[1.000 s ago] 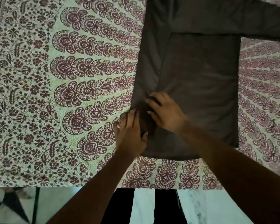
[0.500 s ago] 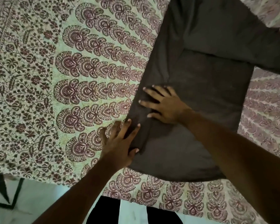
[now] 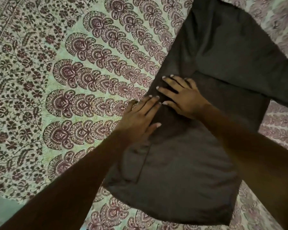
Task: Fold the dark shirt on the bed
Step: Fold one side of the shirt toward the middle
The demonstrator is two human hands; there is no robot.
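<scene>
— How are they placed?
— Left hand [image 3: 139, 119] and right hand [image 3: 184, 98] lie flat, fingers straight, gripping nothing. They press the dark shirt [image 3: 181, 171] along its left folded edge.
— Room around?
— The bed [image 3: 73, 80] spreads wide leftward, and the sleeve [image 3: 273, 72] runs off right.

Dim, warm light; soft focus throughout, with wide-angle bending toward the edges.
</scene>
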